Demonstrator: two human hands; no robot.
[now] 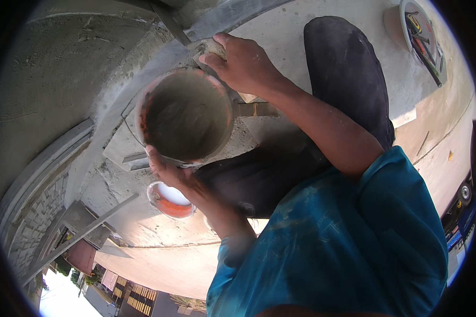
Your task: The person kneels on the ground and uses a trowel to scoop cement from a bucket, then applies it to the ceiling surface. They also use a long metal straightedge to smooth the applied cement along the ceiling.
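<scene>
A round bucket [230, 113] with an orange, mortar-smeared rim stands in front of my bent legs. Wet grey mortar [188, 113] fills much of it. My left hand [172, 174] is at the near left side of this bucket, its fingers closed over the rim. On the far right side, my right hand [243, 61] is curled round a rough, pale grey-brown piece [212, 50] just beyond the rim. The fingers partly cover that piece, so its kind cannot be told. A light wooden edge [247, 98] shows below my right wrist.
A smaller orange bucket [177, 210] with bright, pale contents stands near my left forearm. A tub [394, 26] of hand tools sits at the far right. A plastered wall [53, 95] rises at left, above a mortar-spattered ledge. A long straight bar [84, 238] slants across the lower left.
</scene>
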